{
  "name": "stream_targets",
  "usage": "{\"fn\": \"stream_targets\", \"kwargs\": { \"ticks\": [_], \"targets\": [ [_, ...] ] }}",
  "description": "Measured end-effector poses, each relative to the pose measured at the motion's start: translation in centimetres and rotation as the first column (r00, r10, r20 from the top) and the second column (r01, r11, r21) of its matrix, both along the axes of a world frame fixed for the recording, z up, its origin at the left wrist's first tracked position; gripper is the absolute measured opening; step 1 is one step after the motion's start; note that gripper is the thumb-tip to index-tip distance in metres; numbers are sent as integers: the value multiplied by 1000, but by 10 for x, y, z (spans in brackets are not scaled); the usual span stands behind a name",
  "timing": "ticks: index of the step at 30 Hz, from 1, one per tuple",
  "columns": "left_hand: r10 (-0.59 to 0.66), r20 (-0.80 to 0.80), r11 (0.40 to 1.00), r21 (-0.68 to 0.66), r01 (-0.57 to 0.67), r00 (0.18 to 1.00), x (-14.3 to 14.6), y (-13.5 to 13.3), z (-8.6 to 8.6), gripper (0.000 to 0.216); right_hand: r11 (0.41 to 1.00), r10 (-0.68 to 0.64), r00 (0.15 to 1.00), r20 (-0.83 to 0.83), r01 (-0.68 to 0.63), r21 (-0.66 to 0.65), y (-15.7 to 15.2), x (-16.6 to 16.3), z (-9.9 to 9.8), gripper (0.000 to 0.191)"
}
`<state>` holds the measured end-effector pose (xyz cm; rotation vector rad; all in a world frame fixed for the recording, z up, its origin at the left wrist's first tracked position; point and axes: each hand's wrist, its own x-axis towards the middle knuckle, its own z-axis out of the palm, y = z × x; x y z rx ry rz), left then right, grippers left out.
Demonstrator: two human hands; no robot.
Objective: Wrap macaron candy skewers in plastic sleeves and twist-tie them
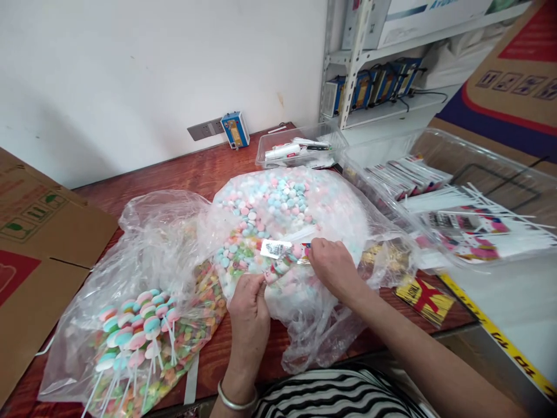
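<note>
Both hands are in front of me over a large clear plastic bag (335, 203) of pastel pink, blue and white candies. A small printed candy wrapper (274, 249) with a white label is stretched between them, and pink and pale candy pieces show at it. My right hand (333, 268) is closed on the wrapper's right end. My left hand (250, 305) pinches at its lower left edge; its fingertips are partly hidden. To the left, several striped candy sticks (137, 334) with white sticks lie on another clear bag (104, 261) of colourful gummy rings (206, 307).
Printed wrappers (409, 174) and white sticks (452, 200) fill a clear bin at right. Behind the candy stands a smaller clear tray (265, 152) with tubes. Cardboard boxes (78, 226) flank the wooden table (183, 174). A yellow-red packet (426, 302) lies near the right edge.
</note>
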<state>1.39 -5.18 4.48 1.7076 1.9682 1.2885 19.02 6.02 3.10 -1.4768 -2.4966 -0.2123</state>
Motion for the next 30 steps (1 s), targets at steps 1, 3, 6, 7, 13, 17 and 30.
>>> {"fn": "stream_targets", "kwargs": {
  "ticks": [1, 3, 6, 7, 13, 17, 30],
  "targets": [
    [-9, -75, 1000, 4, 9, 997, 0, 1, -1, 21, 1000, -11, 1000, -5, 11, 20, -1, 5, 6, 16],
    [-39, -220, 999, -34, 32, 975, 1, 4, -4, 29, 998, -26, 1000, -16, 27, 58, -6, 13, 20, 17],
    [-98, -369, 993, -97, 67, 924, 12, 7, -4, 34, 992, 25, 999, -27, -21, 122, -16, 19, 40, 17],
    [-116, -391, 991, -107, 80, 913, 17, 9, -3, 33, 988, 59, 998, -29, -54, 144, -20, 18, 45, 17],
    [-157, -295, 987, -30, 155, 942, 42, 13, 5, 23, 955, 236, 970, -50, -223, 194, -47, 1, 46, 19],
    [-140, -264, 988, 20, 151, 954, 44, 13, 3, 29, 941, 269, 956, -116, -235, 244, -60, -6, 33, 25],
    [10, 790, 989, -98, 110, 613, 51, 27, 5, 18, 966, -36, 510, -860, -201, -160, -65, -19, 15, 11]
  ]
}}
